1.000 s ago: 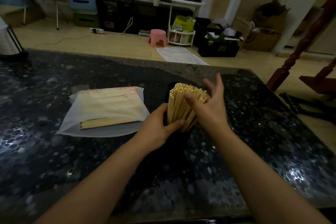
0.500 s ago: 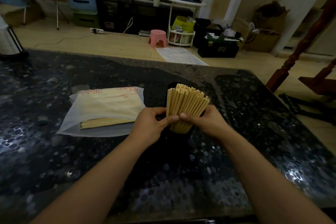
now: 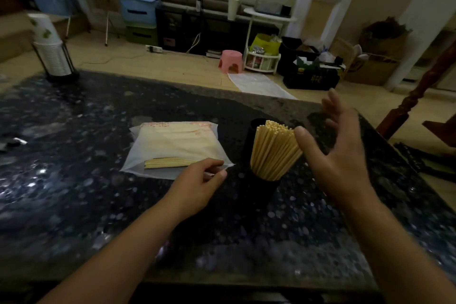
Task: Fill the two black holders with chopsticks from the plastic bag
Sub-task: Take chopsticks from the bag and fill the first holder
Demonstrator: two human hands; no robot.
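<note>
head view, the only one here: a dark speckled stone table point(image 3: 74, 180) filled most of the shot, and near its middle stood a black cylindrical holder point(image 3: 265, 186) stuffed with a fat bundle of pale wooden chopsticks point(image 3: 274, 150) fanning out upright above its rim. right behind it the black rim of a second black holder point(image 3: 256, 123) peeked out, mostly hidden by the bundle, so couldn't tell what was in that one. to the left of the holders lay a flat translucent white plastic bag point(image 3: 172, 145) with a red print strip along its far edge, and a few more loose chopsticks point(image 3: 170, 163) showed lying flat through its near end. the left hand point(image 3: 197, 185) sat at the bag's near right corner, fingers curled with thumb and forefinger pinching the plastic edge there. the right hand point(image 3: 338, 153) hung in the air just right of the bundle, palm facing it, fingers spread and relaxed, holding nothing; its thumb tip looked about level with the bundle's upper right side, can't tell if it actually touched. off at the far left corner of the table stood a stack of white paper cups in a black wire stand point(image 3: 53, 54), and out on the wooden floor sat a small pink plastic stool point(image 3: 230, 61).
</note>
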